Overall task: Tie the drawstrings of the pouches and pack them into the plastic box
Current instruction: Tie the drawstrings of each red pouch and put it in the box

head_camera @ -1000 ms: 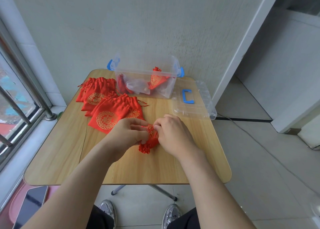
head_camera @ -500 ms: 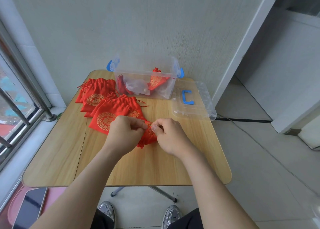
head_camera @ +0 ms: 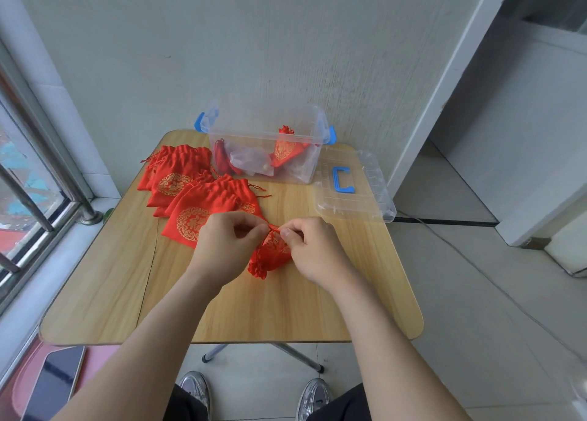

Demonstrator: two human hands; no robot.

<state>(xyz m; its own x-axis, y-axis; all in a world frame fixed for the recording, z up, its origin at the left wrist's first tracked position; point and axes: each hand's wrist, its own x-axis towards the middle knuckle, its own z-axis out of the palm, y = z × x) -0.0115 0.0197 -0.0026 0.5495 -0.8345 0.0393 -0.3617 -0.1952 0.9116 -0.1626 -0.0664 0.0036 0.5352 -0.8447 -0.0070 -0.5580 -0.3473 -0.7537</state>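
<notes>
A gathered red pouch (head_camera: 270, 257) with gold pattern lies on the wooden table (head_camera: 279, 309) between my hands. My left hand (head_camera: 227, 245) and my right hand (head_camera: 313, 249) each pinch an end of its red drawstring (head_camera: 274, 227), held taut just above the pouch. A pile of several flat red pouches (head_camera: 197, 195) lies at the table's back left. The clear plastic box (head_camera: 266, 128) with blue latches stands at the back centre, holding a tied red pouch (head_camera: 284, 148) and other items.
The box's clear lid (head_camera: 365, 204) with a blue handle lies at the table's back right, overhanging the edge. A wall stands right behind the table, a window sill (head_camera: 47, 255) to the left. A phone (head_camera: 54, 382) lies on a pink seat at lower left.
Both hands rose slightly off the pouch and drew apart, and a short stretch of drawstring now shows between their fingertips. The pouch shifted a little under them.
</notes>
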